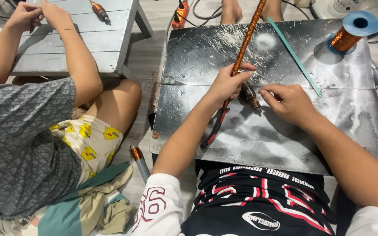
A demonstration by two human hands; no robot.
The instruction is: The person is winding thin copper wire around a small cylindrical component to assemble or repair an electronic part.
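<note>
My left hand point(227, 83) is clenched round the copper-wound rod point(244, 43); my right hand point(290, 102) pinches what seems a small metal fitting point(251, 97). Both sit over the scuffed metal sheet point(285, 140) on the floor.

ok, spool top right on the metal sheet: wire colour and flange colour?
Copper-orange wire on the spool, with light blue flanges; it stands on the metal sheet. Head view, the only one.

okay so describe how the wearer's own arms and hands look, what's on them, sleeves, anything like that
Both arms are bare from above the elbow down. The left hand and the right hand wear no gloves, and no rings or watch show. At the upper arms sit short white sleeves; the left sleeve carries large dark-red outlined numerals, while the right sleeve looks plain white at the frame edge.
</note>
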